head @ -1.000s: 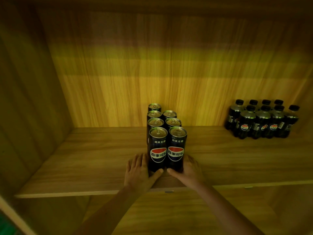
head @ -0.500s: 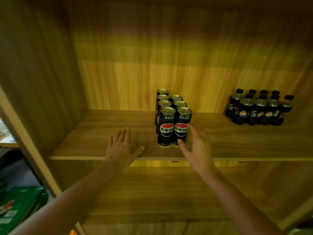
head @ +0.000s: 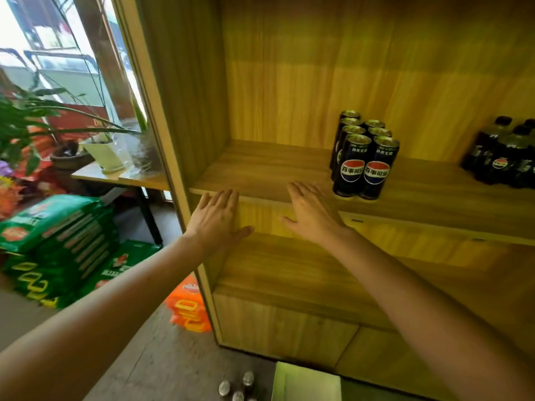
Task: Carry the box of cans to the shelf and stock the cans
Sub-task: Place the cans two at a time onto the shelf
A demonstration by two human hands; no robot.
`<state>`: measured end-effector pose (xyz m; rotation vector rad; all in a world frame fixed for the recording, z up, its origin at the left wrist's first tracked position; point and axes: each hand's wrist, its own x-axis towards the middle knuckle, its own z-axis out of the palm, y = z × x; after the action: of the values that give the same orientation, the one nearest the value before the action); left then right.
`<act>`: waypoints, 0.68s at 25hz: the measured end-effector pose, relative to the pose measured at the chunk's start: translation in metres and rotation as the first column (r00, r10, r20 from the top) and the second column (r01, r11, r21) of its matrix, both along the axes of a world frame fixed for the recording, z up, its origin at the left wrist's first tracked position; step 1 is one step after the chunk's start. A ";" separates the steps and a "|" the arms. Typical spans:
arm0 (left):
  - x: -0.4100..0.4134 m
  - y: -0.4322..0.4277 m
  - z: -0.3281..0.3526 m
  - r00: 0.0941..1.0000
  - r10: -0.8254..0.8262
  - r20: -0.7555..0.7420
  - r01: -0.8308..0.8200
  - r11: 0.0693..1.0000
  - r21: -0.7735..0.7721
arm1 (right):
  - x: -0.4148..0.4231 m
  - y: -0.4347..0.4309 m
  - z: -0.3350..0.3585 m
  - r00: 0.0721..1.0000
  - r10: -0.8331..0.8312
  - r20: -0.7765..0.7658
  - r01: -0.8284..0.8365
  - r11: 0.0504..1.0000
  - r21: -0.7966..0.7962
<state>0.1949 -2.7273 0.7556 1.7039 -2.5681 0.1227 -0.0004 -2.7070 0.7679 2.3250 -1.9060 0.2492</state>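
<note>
Wood-grain boards made up the shelf point(head: 260, 169). On it the cans point(head: 364, 160) stood upright in two tight rows, labels to the front, well apart from the bottles point(head: 503, 157) at the far right. Both hands were empty. The left hand point(head: 215, 218) hung flat-fingered before the shelf's front edge. The right hand point(head: 311, 212) was spread wide just beside the front can, seemingly not touching it.

Low in the view, and blurred, a few silver tops point(head: 237, 388) that looked like more cans sat next to a pale box point(head: 307, 383) on the floor. Judging from that, the stocking was partly done and the step in hand was fetching the next lot.

To do it well, the person would want to bend to the box and take one can in each hand, gripped around the middle. Each should go down upright against the left side of the standing block, label forward. Lowering them rather than sliding them in would keep the slim front cans from toppling.
</note>
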 end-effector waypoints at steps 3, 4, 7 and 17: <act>0.028 0.006 -0.017 0.999 0.009 -0.046 -0.010 0.999 -0.038 | 0.028 0.010 -0.018 0.999 0.033 -0.001 -0.033 0.999 -0.006; 0.037 0.005 -0.025 0.998 0.002 -0.062 -0.005 0.999 -0.047 | 0.036 0.012 -0.026 0.999 0.035 0.003 -0.035 0.999 -0.007; 0.063 -0.002 -0.052 0.995 -0.046 -0.083 0.040 0.997 -0.073 | 0.064 0.011 -0.054 1.000 0.016 0.019 -0.015 1.000 -0.008; 0.124 -0.050 -0.210 0.964 -0.264 -0.036 0.264 0.965 -0.011 | 0.139 -0.006 -0.232 0.987 -0.135 0.082 0.123 0.983 0.140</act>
<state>0.3191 -2.7772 0.5451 1.3303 -2.7318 0.0845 0.1385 -2.7135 0.5355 2.2955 -2.1716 0.2245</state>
